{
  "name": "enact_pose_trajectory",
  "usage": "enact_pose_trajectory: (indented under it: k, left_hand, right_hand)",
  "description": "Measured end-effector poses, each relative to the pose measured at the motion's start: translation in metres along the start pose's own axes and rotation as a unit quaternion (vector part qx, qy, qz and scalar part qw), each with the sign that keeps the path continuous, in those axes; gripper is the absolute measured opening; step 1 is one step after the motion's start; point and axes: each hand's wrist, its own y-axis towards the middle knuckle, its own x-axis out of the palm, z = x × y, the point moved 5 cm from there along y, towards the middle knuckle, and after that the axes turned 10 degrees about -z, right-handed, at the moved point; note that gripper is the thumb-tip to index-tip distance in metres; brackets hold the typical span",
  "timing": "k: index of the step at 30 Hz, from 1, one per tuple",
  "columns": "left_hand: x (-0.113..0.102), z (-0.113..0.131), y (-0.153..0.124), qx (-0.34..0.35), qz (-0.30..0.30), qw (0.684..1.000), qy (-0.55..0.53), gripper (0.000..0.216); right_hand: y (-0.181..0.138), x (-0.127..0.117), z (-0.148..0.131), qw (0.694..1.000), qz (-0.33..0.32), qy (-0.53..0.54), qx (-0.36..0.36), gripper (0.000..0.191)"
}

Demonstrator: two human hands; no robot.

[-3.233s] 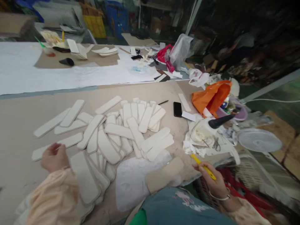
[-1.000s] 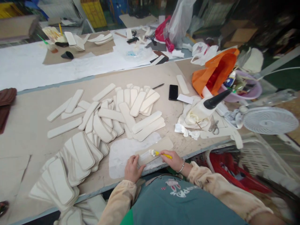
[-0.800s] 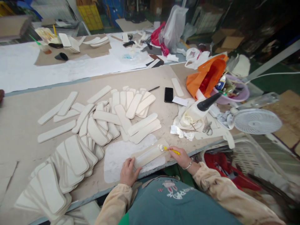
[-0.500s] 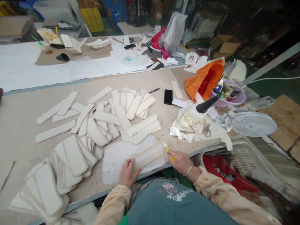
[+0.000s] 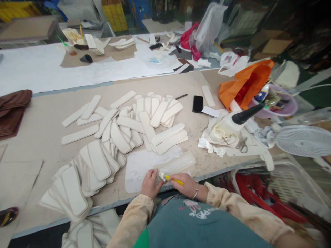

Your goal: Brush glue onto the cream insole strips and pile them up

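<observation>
My right hand (image 5: 184,185) is closed round a brush with a yellow handle (image 5: 178,181). White paste clings to the brush head (image 5: 163,176), which touches the near left end of a beige rounded strip (image 5: 181,162). The strip looks wet and shiny. My left hand (image 5: 151,183) grips the strip's left end with thumb and fingers, close beside the brush head. Under the strip lies a white sheet (image 5: 137,168). Many similar pale strips lie to the left and behind, some loose (image 5: 80,134), others fanned in stacks (image 5: 74,189).
To the right stand a white bottle with a black nozzle (image 5: 240,119), scissors (image 5: 242,146) and a white fan (image 5: 302,140). A black phone (image 5: 198,104) lies behind, near an orange bag (image 5: 245,84). Dark red pieces (image 5: 12,112) are stacked at far left. The table's front edge (image 5: 217,172) runs below my hands.
My right hand has drawn the brush from the strip's far right end leftward to beside my left hand. The camera view has shifted left, bringing the dark red stack into view.
</observation>
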Motion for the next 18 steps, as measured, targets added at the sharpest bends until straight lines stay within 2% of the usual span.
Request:
enact_pose_trajectory:
  k: [3, 7, 12, 15, 18]
  left_hand:
    - [0.001, -0.001, 0.0, -0.006, -0.002, 1.0, -0.006, 0.06]
    - [0.002, -0.003, 0.001, -0.013, -0.005, 1.0, -0.006, 0.06]
    - [0.0, -0.002, 0.002, -0.012, 0.001, 1.0, 0.004, 0.061]
    - [-0.001, -0.001, 0.002, -0.011, 0.006, 1.0, 0.009, 0.06]
    - [-0.001, 0.0, 0.002, -0.009, 0.004, 1.0, 0.008, 0.06]
  right_hand:
    - [0.002, 0.005, 0.008, 0.997, -0.004, 0.072, 0.031, 0.023]
    - [0.001, 0.008, 0.025, 0.992, -0.003, 0.098, 0.078, 0.023]
    - [-0.02, -0.018, 0.043, 0.988, 0.067, 0.054, 0.125, 0.022]
    - [-0.028, -0.029, 0.04, 0.988, 0.086, 0.052, 0.12, 0.021]
    - [-0.019, -0.019, 0.031, 0.987, 0.049, 0.118, 0.095, 0.022]
